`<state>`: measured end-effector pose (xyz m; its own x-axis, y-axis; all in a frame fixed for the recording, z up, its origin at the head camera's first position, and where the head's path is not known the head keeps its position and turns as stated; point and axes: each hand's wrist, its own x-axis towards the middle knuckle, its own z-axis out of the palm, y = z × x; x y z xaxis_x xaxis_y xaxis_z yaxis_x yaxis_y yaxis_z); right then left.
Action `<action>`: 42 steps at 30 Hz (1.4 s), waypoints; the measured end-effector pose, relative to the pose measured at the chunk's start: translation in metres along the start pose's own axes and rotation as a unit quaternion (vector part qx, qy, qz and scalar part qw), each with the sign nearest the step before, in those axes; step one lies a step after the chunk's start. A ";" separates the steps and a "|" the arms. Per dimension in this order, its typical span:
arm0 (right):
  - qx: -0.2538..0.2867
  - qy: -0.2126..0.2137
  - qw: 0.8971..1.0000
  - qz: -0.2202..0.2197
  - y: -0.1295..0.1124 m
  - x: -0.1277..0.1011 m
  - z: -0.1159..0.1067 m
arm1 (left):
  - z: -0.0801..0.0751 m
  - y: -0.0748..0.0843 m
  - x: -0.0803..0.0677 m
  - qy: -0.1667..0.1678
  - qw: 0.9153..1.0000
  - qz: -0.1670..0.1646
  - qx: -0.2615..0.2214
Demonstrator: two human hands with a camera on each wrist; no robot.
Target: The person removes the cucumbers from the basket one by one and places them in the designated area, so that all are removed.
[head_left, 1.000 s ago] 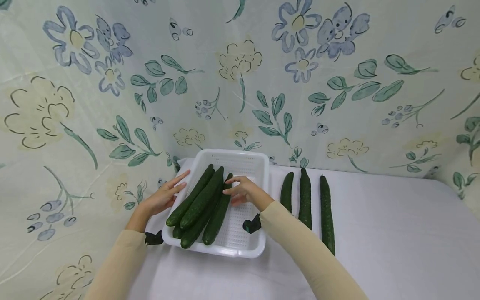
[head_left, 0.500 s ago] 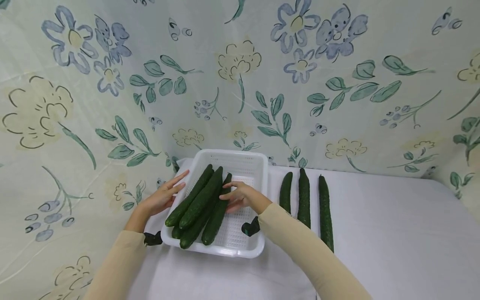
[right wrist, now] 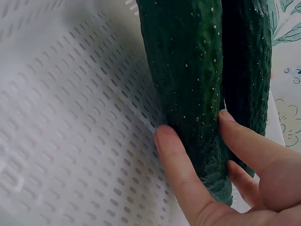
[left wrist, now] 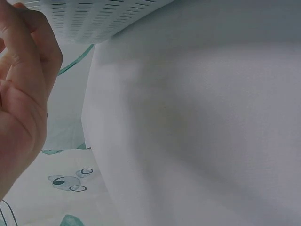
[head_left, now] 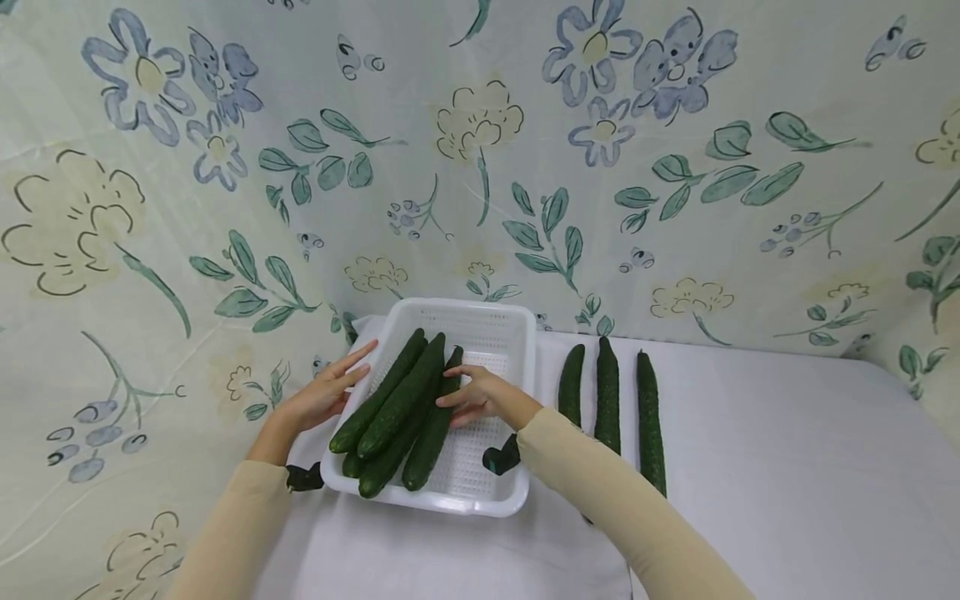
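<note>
Several dark green cucumbers (head_left: 397,396) lie slanted in the left half of a white plastic basket (head_left: 450,503) with perforated walls. My right hand (head_left: 483,396) reaches inside and pinches the rightmost cucumber (head_left: 425,450) near its far end. Thumb and fingers sit on opposite sides of that cucumber (right wrist: 186,61) in the right wrist view. My left hand (head_left: 322,400) rests against the basket's outer left side, fingers stretched along it. In the left wrist view, this hand (left wrist: 23,70) is at the slotted basket wall (left wrist: 89,19), with its fingertips partly out of frame.
Right of the basket, three more cucumbers, a short one (head_left: 572,379), a middle one (head_left: 608,392) and a right one (head_left: 651,417), lie side by side on the white-covered table (head_left: 787,467). My right sleeve (head_left: 600,492) partly covers them. A floral cloth (head_left: 480,208) hangs behind.
My right hand has moved slightly left and down and now has its fingers around the rightmost cucumber. The left hand and basket stay nearly where they were.
</note>
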<state>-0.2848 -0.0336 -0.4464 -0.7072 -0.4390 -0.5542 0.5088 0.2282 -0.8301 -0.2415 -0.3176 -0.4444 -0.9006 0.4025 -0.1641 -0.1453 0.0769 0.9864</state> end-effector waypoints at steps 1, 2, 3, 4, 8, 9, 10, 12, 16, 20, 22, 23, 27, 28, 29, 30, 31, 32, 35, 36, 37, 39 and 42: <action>-0.002 0.001 1.000 0.001 0.000 0.000 0.000 | 0.000 0.001 -0.001 -0.002 1.000 0.001 -0.003; -0.004 0.002 1.000 0.001 0.000 0.000 0.001 | 0.001 0.001 -0.001 -0.004 1.000 0.002 -0.005; -0.006 0.003 1.000 0.001 0.000 0.000 0.001 | 0.001 0.001 -0.002 -0.005 1.000 0.003 -0.006; -0.006 0.005 1.000 0.002 0.001 0.000 0.001 | 0.000 0.001 -0.002 -0.005 1.000 0.005 -0.006; -0.014 0.010 1.000 0.002 0.001 0.000 0.001 | -0.005 -0.007 0.001 -0.008 1.000 0.011 0.002; -0.015 0.011 1.000 0.002 0.001 0.000 0.001 | -0.006 -0.009 0.002 -0.008 1.000 0.014 0.006; -0.014 0.012 1.000 0.003 0.000 -0.001 0.001 | -0.007 -0.011 0.003 -0.006 1.000 0.015 0.010; -0.015 0.014 1.000 0.002 0.000 -0.001 0.001 | -0.009 -0.014 0.004 -0.003 1.000 0.016 0.014; -0.013 0.018 1.000 0.002 -0.001 -0.005 0.000 | -0.011 -0.015 0.004 0.008 1.000 0.005 0.019; -0.005 0.014 1.000 0.008 -0.002 -0.008 -0.001 | -0.010 -0.014 0.004 0.012 1.000 -0.003 0.017; 0.002 0.010 1.000 0.008 -0.002 -0.009 -0.002 | -0.010 -0.014 0.004 0.013 1.000 -0.004 0.015; 0.004 0.010 1.000 0.007 -0.002 -0.009 -0.003 | -0.010 -0.014 0.004 0.012 1.000 -0.004 0.015; 0.015 0.010 1.000 0.002 -0.002 -0.008 -0.005 | -0.011 -0.014 0.005 0.011 1.000 -0.002 0.020; 0.018 0.009 1.000 0.000 -0.002 -0.008 -0.005 | -0.011 -0.014 0.005 0.010 1.000 -0.001 0.021; 0.019 0.011 1.000 -0.001 -0.001 -0.008 -0.005 | -0.011 -0.014 0.005 0.010 1.000 -0.001 0.021; 0.020 0.012 1.000 -0.002 -0.001 -0.008 -0.006 | -0.011 -0.014 0.005 0.009 1.000 -0.002 0.021; 0.020 0.015 1.000 -0.001 -0.001 -0.009 -0.006 | -0.011 -0.014 0.005 0.008 1.000 -0.001 0.020; 0.023 0.016 1.000 -0.001 -0.002 -0.009 -0.006 | -0.011 -0.014 0.005 0.007 1.000 -0.002 0.019; 0.030 0.019 0.999 -0.009 -0.003 -0.010 -0.006 | -0.011 -0.015 0.006 -0.001 1.000 0.003 0.020; 0.036 0.018 0.999 -0.014 -0.003 -0.011 -0.005 | -0.011 -0.015 0.006 -0.003 1.000 0.004 0.022; 0.043 0.018 0.999 -0.018 -0.004 -0.011 -0.005 | -0.011 -0.015 0.006 -0.003 1.000 0.004 0.022; 0.058 0.016 0.998 -0.031 -0.006 -0.012 -0.005 | -0.010 -0.014 0.006 0.001 1.000 0.001 0.021; 0.073 0.015 0.996 -0.040 -0.009 -0.013 -0.006 | -0.008 -0.011 0.005 0.005 1.000 -0.005 0.019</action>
<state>-0.2829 -0.0249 -0.4324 -0.7621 -0.4234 -0.4898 0.5147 0.0629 -0.8551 -0.2474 -0.3236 -0.4556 -0.9033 0.3926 -0.1732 -0.1386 0.1150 0.9836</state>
